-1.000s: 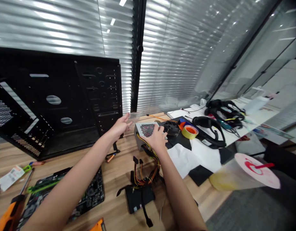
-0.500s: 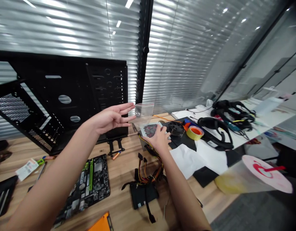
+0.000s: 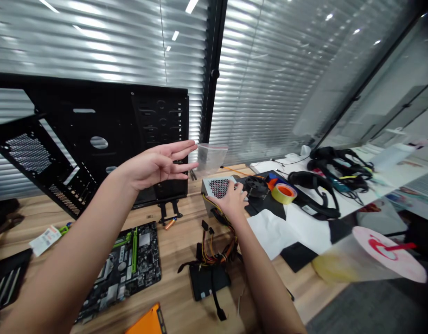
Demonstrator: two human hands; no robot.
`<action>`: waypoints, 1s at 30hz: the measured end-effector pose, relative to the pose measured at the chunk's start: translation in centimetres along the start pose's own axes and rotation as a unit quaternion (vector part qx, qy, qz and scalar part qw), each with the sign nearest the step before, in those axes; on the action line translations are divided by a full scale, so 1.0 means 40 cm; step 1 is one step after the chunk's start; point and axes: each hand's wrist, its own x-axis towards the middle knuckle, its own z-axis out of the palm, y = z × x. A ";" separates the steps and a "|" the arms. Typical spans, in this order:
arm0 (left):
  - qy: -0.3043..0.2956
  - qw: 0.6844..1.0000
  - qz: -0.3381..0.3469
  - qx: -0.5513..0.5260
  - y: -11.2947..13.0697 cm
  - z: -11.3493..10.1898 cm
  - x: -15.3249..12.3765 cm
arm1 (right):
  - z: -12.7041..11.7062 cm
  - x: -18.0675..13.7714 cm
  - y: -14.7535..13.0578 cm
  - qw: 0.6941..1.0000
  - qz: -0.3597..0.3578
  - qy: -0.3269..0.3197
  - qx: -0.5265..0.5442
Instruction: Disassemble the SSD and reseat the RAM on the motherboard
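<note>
Left to right: left hand [image 3: 158,166] open, fingers spread and extended, arm reaching across above the motherboard [image 3: 130,264]. Fingertips are just beside a clear zip bag [image 3: 211,157], not touching. Right hand [image 3: 229,199] is cupped over the ATX power supply [image 3: 218,188] at its fan grille, on the wooden desk [image 3: 175,297]; can't tell if gripping or just resting.

Bright, even overhead light; strips of glare across the window blinds [image 3: 95,41]. Shadows soft and faint. Wide-angle bowing toward the frame edges; plastic cup [image 3: 373,255] at lower right smeared, out of focus.
</note>
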 end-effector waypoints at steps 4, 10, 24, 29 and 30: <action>-0.038 0.999 0.011 0.014 0.006 -0.011 -0.007 | 0.010 0.004 0.000 1.000 0.003 0.010 0.003; -0.068 0.997 0.031 0.014 0.021 -0.011 -0.018 | 0.014 0.006 0.001 1.000 0.005 0.002 0.014; -0.060 0.997 0.037 0.012 0.058 -0.002 -0.050 | 0.023 0.030 -0.008 0.999 0.012 -0.023 0.040; -0.081 0.996 0.036 -0.009 0.062 -0.006 -0.051 | 0.032 0.044 -0.013 0.999 0.013 -0.029 0.043; -0.088 0.995 0.037 -0.011 0.063 -0.007 -0.051 | 0.034 0.046 -0.014 0.999 0.013 -0.030 0.043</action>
